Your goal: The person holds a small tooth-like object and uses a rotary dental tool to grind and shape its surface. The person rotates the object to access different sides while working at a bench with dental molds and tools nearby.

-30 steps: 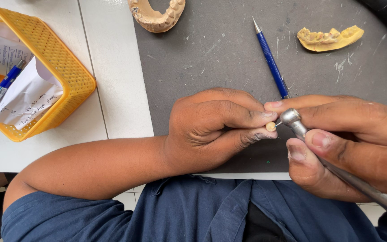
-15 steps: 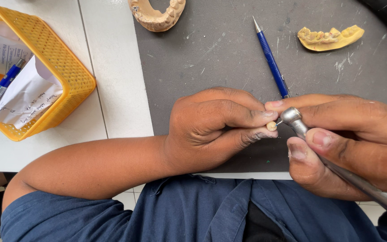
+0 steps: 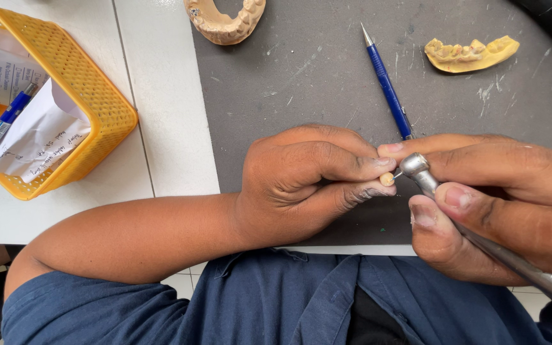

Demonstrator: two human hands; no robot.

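Observation:
My left hand [image 3: 301, 182] pinches a tiny cream tooth-shaped piece [image 3: 386, 179] between thumb and forefinger. My right hand [image 3: 499, 204] grips a silver metal handpiece [image 3: 480, 236], and its round head with a fine tip touches the small piece. Both hands hover just above the front edge of a dark grey mat [image 3: 327, 70].
A blue pencil [image 3: 388, 86] lies on the mat behind my hands. A beige dental cast [image 3: 225, 19] sits at the mat's far edge, a yellow one [image 3: 471, 54] at the far right. A yellow basket [image 3: 78, 96] with papers and a blue pen [image 3: 1, 124] stands on the white table at left.

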